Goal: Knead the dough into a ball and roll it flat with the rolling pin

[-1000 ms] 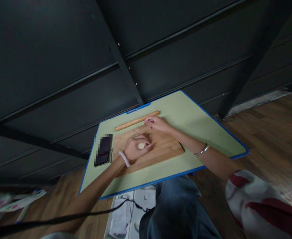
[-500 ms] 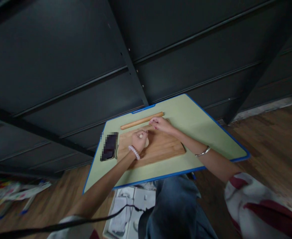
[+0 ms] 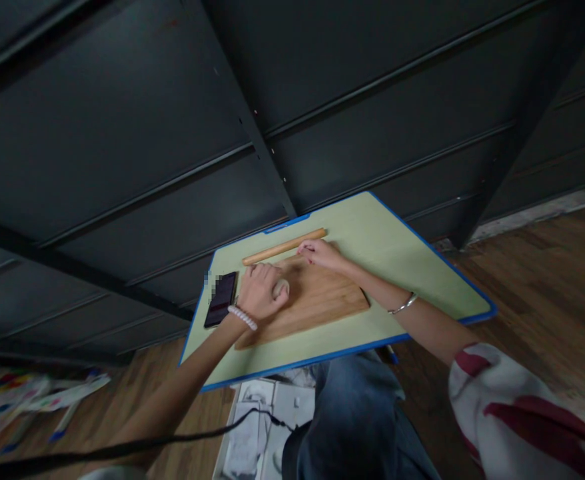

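Observation:
Above the left part of the wooden cutting board, my left hand is turned with its knuckles up and its fingers curled around a pale lump of dough. Only part of the dough shows between thumb and fingers. My right hand hovers over the board's far edge, fingers bent and fingertips pinched together. Anything inside that pinch is too small or hidden. Just beyond both hands lies a wooden rolling pin, touched by neither.
A dark phone lies on the left of the pale green table with blue edging. Dark metal panels rise behind it. Below the front edge are a white box and a black cable.
My left hand has moved left and rolled over, carrying the dough, and now covers the board's left end. My right hand has stayed nearly in place.

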### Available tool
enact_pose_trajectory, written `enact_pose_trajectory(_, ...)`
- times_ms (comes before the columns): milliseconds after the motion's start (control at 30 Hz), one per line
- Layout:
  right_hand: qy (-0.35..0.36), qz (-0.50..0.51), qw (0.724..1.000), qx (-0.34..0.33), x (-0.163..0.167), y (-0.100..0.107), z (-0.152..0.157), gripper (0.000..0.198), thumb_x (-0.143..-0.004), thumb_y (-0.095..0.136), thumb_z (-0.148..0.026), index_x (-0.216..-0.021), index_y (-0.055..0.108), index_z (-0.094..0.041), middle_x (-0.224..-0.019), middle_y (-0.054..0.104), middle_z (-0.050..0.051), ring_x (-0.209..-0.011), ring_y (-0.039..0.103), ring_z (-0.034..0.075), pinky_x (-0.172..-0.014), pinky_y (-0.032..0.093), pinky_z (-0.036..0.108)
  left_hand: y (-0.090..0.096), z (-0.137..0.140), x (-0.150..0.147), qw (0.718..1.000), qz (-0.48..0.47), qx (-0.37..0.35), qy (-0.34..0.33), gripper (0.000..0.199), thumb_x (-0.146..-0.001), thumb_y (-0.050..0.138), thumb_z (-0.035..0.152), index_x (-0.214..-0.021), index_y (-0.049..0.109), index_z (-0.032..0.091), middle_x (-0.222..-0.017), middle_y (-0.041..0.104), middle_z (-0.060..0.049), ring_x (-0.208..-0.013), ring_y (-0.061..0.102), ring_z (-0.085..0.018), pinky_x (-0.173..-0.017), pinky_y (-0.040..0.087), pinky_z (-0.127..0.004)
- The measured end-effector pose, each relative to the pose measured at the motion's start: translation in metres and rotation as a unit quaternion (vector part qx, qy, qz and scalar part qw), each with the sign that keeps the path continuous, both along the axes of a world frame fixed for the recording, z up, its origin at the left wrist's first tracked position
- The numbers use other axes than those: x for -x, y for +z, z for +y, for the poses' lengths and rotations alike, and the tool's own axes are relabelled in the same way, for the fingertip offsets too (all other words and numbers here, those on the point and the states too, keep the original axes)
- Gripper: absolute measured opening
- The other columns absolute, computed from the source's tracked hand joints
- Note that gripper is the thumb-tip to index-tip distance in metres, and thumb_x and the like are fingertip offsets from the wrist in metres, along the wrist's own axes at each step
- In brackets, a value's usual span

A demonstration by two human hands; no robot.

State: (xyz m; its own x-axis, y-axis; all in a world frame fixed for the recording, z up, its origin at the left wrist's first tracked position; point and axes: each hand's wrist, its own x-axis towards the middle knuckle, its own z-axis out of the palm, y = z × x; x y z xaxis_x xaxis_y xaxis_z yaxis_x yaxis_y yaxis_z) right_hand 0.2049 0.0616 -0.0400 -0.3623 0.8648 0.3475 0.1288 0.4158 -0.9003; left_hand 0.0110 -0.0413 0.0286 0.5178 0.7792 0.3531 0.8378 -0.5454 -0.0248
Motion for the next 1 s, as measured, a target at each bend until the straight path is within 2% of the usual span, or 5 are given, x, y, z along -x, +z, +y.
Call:
enact_pose_trajectory(333,0.003,0.0,1.0,-0.006,0.001,-0.002,0.002,0.014,-0.078,0.048,-0.017,-0.082,0.062,-0.014,-0.053,0.051,-0.005,-0.049,0.045,0.007,-0.051,0.031,0.02,-0.029,0.008,-0.018,0.982,-0.08,0.107,-0.136,0.043,-0.077,0.058,0.031,-0.118,0.054,0.019,-0.117,0.062,-0.008,-0.106,0.058,-0.022,-0.095,0.044,-0.037)
enact_pose_trajectory(567,0.012,-0.002,1.0,0.007,-0.001,0.001,-0.001,0.016,-0.08,0.048,-0.022,-0.082,0.061,-0.013,-0.054,0.051,-0.004,-0.049,0.046,0.008,-0.048,0.03,0.02,-0.036,0.006,-0.027,0.967,-0.191,0.102,-0.136,0.026,-0.078,0.058,0.03,-0.055,0.056,0.019,-0.058,0.06,-0.001,-0.056,0.053,-0.012,-0.06,0.044,-0.025)
enact_pose_trajectory(733,0.011,0.003,1.0,0.023,-0.002,0.008,-0.006,0.017,-0.08,0.047,-0.023,-0.082,0.06,-0.013,-0.052,0.049,-0.005,-0.047,0.043,0.008,-0.047,0.03,0.02,-0.038,0.02,-0.032,0.927,-0.348,0.135,-0.027,0.038,-0.077,0.054,0.031,-0.041,0.047,0.018,-0.043,0.046,0.002,-0.043,0.04,-0.008,-0.048,0.033,-0.023)
enact_pose_trajectory(900,0.003,-0.004,0.999,0.041,-0.001,0.009,-0.007,0.019,-0.082,0.046,-0.025,-0.081,0.06,-0.013,-0.051,0.046,-0.005,-0.047,0.043,0.009,-0.047,0.03,0.02,-0.041,0.033,-0.024,0.783,-0.584,0.098,0.19,0.035,-0.077,0.043,0.038,-0.049,0.051,0.018,-0.049,0.052,0.001,-0.046,0.05,-0.012,-0.047,0.038,-0.023)
enact_pose_trajectory(1000,-0.004,-0.008,0.999,0.039,-0.001,0.008,-0.006,0.02,-0.082,0.044,-0.025,-0.081,0.06,-0.013,-0.051,0.047,-0.005,-0.047,0.043,0.009,-0.046,0.029,0.02,-0.043,0.024,-0.009,0.771,-0.599,0.068,0.208,0.035,-0.083,0.033,0.037,-0.062,0.055,0.019,-0.065,0.059,-0.002,-0.063,0.057,-0.014,-0.056,0.044,-0.024)
